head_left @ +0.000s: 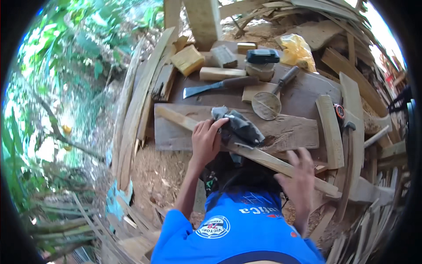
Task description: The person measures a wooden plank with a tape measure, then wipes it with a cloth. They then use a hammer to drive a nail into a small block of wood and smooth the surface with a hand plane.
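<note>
My left hand (206, 141) has its fingers curled onto a dark grey, crumpled bundle (241, 130), apparently cloth, at the middle of the work board. The bundle rests over a long, pale wooden strip (285, 169), which runs diagonally from upper left to lower right across a brown plank (299, 130). My right hand (296, 180) is lower right, slightly blurred, beside that strip with its fingers spread and bent. Beyond the bundle lie a wide chisel-like blade with a dark handle (239, 81) and a round-headed wooden tool with a handle (266, 105).
Wood blocks (187, 59), a black case (262, 56) and a yellow plastic bag (296, 50) stand at the back. A hammer (349, 126) and orange tape measure (339, 112) are at the right. Stacked slats (127, 132) border the left, beside leafy plants (48, 66).
</note>
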Available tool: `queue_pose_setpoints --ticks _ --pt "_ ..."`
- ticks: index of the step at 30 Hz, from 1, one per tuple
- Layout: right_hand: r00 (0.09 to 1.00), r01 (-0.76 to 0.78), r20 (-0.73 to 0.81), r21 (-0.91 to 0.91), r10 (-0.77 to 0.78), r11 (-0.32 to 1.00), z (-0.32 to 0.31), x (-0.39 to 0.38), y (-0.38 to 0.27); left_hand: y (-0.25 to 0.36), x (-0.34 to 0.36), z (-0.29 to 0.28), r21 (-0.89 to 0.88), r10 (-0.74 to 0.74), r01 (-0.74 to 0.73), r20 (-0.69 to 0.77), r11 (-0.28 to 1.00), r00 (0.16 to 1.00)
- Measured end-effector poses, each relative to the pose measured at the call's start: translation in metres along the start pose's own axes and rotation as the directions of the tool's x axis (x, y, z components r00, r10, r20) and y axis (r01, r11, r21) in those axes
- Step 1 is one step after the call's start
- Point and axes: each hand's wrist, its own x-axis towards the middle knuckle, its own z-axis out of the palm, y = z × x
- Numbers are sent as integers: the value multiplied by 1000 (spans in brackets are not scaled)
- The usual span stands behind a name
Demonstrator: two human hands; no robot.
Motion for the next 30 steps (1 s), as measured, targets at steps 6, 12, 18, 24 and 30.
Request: queue_pose_setpoints --ticks 6,12,18,24,30 --pt "941 -26 339 119 -16 993 24 21 6 -59 -51 24 -802 -677 258 -229 538 699" --pt "853 -421 508 541 116 727 5 -28 34 -93 -53 -17 -349 -567 468 -283 812 773" --pt "867 -473 7 323 497 820 -74 -59 83 -122 -49 -31 -90 -437 428 -226 899 871" --pt "704 -647 -249 162 665 745 -86 -48 221 -125 -35 -27 -143 -405 385 -157 912 901" --pt "538 -822 -89 168 838 545 -27 -21 350 -120 -37 -27 -281 -529 473 -176 835 830"
